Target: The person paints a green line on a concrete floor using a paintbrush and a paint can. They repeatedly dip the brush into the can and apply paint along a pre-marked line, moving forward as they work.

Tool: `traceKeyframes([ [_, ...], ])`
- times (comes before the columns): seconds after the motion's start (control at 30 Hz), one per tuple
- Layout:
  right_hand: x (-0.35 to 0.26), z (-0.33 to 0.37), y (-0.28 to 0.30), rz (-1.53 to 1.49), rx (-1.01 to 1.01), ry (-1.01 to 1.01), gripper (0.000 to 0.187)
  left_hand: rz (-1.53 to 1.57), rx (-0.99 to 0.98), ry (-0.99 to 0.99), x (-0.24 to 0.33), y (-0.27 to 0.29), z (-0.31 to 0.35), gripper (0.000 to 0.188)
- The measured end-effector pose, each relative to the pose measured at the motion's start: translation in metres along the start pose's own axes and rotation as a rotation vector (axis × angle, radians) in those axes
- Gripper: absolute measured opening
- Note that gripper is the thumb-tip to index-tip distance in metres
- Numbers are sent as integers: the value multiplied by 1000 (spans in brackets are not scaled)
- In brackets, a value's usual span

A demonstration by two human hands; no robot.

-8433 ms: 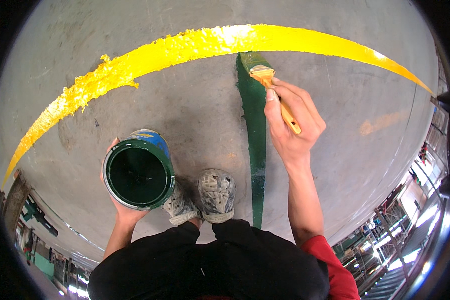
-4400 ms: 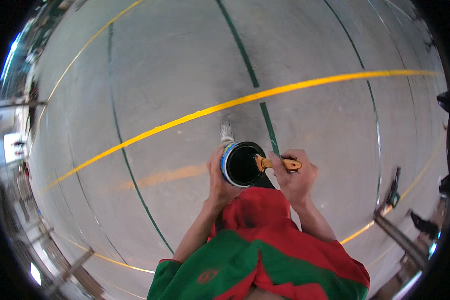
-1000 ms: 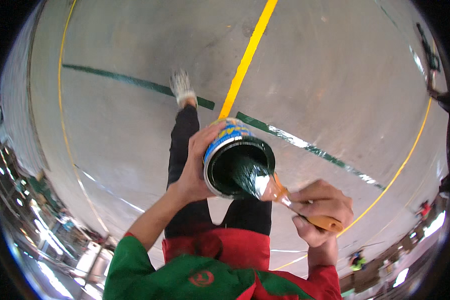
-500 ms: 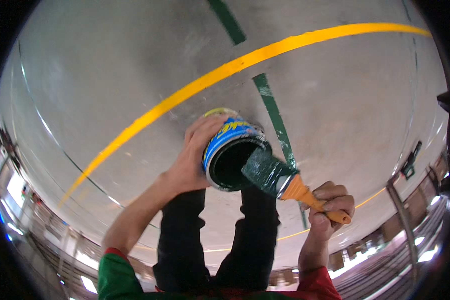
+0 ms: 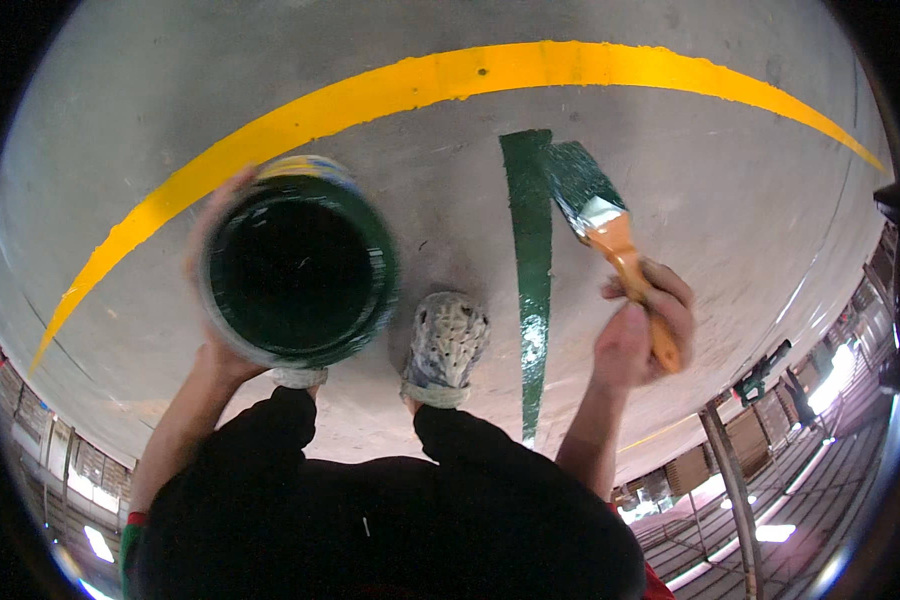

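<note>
My left hand (image 5: 228,362) is wrapped round the side of a round paint can (image 5: 315,172), slightly blurred. The can tilts so its mouth faces me, with dark green paint (image 5: 290,270) inside. My right hand (image 5: 646,318) grips the orange handle of a wide paintbrush (image 5: 606,222). Its bristles are coated in green and lie at the right edge of a green stripe (image 5: 530,220), close to the far end. Whether they touch the floor I cannot tell. The stripe looks wet and shiny at its nearer part.
A wide yellow line (image 5: 410,85) curves across the grey floor (image 5: 440,200) beyond the stripe. My paint-spotted shoe (image 5: 450,340) stands between can and stripe. A dark tool-like object (image 5: 765,372) lies at the right, near a post (image 5: 735,490).
The brush has left the can's mouth and moved up and right to the green stripe. The can has shifted left and appears larger. My view now leans farther over the floor.
</note>
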State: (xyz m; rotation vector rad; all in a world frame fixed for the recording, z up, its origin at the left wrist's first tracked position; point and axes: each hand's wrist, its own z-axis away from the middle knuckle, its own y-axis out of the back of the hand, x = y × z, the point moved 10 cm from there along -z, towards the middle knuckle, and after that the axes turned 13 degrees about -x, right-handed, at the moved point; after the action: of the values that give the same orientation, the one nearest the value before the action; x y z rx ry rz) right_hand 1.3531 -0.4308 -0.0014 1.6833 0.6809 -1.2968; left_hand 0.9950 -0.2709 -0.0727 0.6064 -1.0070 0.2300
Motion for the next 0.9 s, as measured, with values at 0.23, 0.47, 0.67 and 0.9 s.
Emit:
traceKeyframes([
  [0.23, 11, -14, -49, 440, -109, 231, 30, 213, -165, 445, -101, 28, 120, 115],
  [0.47, 18, -21, -69, 402, -125, 281, 27, 200, -90, 314, -92, 24, 128, 109],
  [0.67, 20, -25, -68, 391, -143, 286, 23, 257, -78, 366, -87, 19, 129, 110],
  [0.9, 24, -27, -64, 417, -151, 267, 22, -8, -109, 299, -87, 25, 134, 102],
])
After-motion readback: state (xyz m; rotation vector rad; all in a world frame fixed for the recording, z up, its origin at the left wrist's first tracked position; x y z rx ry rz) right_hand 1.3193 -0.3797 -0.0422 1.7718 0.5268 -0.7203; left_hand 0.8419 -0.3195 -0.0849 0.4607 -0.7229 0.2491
